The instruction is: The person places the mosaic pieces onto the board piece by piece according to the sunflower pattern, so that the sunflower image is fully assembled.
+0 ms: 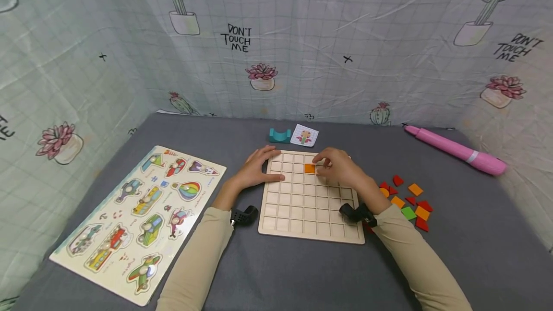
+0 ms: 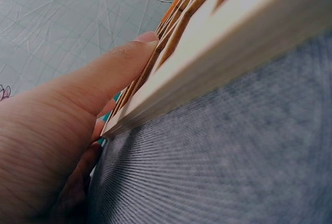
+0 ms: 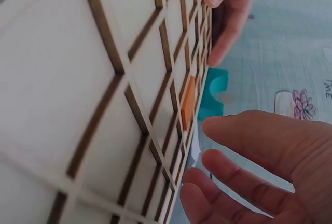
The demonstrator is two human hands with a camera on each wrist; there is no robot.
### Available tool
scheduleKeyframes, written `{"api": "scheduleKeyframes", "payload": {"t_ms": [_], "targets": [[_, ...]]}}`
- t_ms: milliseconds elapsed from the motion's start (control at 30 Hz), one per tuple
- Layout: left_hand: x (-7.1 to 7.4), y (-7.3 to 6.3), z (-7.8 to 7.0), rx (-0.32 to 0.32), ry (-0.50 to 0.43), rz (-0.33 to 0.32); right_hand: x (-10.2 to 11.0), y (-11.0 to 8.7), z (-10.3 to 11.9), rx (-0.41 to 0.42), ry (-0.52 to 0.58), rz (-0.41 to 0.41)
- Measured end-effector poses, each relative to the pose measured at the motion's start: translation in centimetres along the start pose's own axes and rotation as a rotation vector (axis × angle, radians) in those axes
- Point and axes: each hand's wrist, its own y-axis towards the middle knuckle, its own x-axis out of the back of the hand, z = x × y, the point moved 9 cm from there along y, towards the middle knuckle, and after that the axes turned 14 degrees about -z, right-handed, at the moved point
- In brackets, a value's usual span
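A pale wooden grid board (image 1: 297, 200) lies flat on the grey cloth. One orange square tile (image 1: 309, 168) sits in a cell of its second row from the back. My right hand (image 1: 339, 166) is just right of that tile, thumb and fingers apart; in the right wrist view, a gap shows between the fingertips and the orange tile (image 3: 188, 102). At the board's back left corner my left hand (image 1: 255, 169) rests along the edge. Its thumb (image 2: 116, 63) lies on the grid, while the other fingers extend along the outer side, partly hidden in the left wrist view.
Behind the board stand a teal holder (image 1: 280, 136) and a small pattern card (image 1: 304, 135). Loose red, orange and green tiles (image 1: 408, 212) lie to the right, partly beside the right forearm. A vehicle picture board (image 1: 173, 248) is at left, a pink pen-shaped object (image 1: 458, 149) at back right.
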Motion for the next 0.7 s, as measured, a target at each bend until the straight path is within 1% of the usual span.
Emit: {"api": "scheduleKeyframes", "payload": {"t_ms": [200,333,467,633,700], "targets": [[0.2,-0.1,0.1,0.010,0.001,-0.006,1.7,-0.9,-0.4,0.008,0.005,-0.046],[0.3,-0.1,0.0,0.010,-0.001,-0.006,2.5,-1.6,-1.0,-0.008,0.008,-0.059],[0.2,-0.2,-0.2,0.003,-0.007,-0.003,3.2,-2.3,-1.6,-0.016,-0.016,-0.065],[0.2,-0.1,-0.3,-0.015,-0.009,-0.004,4.0,-3.3,-2.6,-0.048,-0.025,-0.066],[0.1,-0.1,-0.3,-0.020,-0.009,-0.001,4.5,-3.8,-3.1,-0.078,-0.014,-0.062]]}}
